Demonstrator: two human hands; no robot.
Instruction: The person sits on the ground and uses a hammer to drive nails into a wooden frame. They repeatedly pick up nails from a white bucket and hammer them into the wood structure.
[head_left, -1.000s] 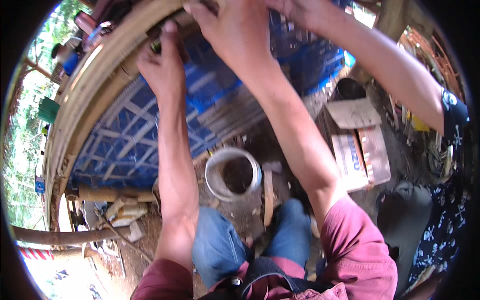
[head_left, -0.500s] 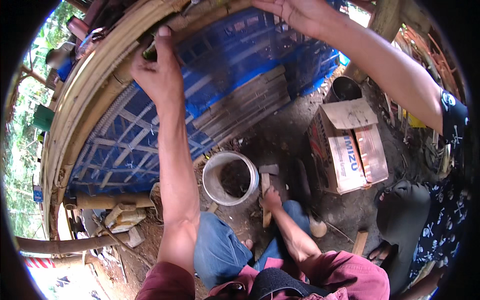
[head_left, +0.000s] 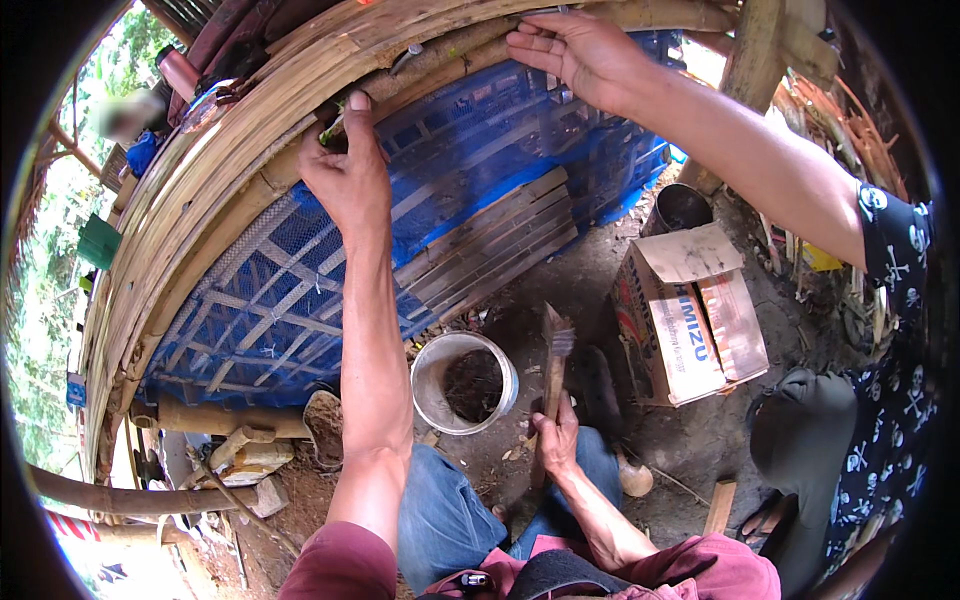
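Note:
My left hand (head_left: 348, 172) is raised to a long bamboo rail (head_left: 450, 72), its thumb and fingers closed together against the rail. A bit of green shows by the thumb; what the fingers pinch is too small to make out. Low in front of my knees, my right hand (head_left: 557, 442) is wrapped round the wooden handle of a hammer (head_left: 555, 365), whose head points away from me, slightly blurred. Split bamboo strips (head_left: 240, 120) run along the rail's outer side. Blue mesh (head_left: 470, 130) over a bamboo lattice hangs below it.
Across from me, a co-worker's hand (head_left: 590, 60) is at the same rail. A white bucket (head_left: 418, 385) stands on the dirt floor near my left knee. Farther right are a cardboard box (head_left: 690, 330), a dark round container (head_left: 683, 208) and a wood piece (head_left: 720, 507).
My right hand has lifted the hammer and turned it, its head swinging slightly right. My left hand remains at the rail. The view has shifted a little.

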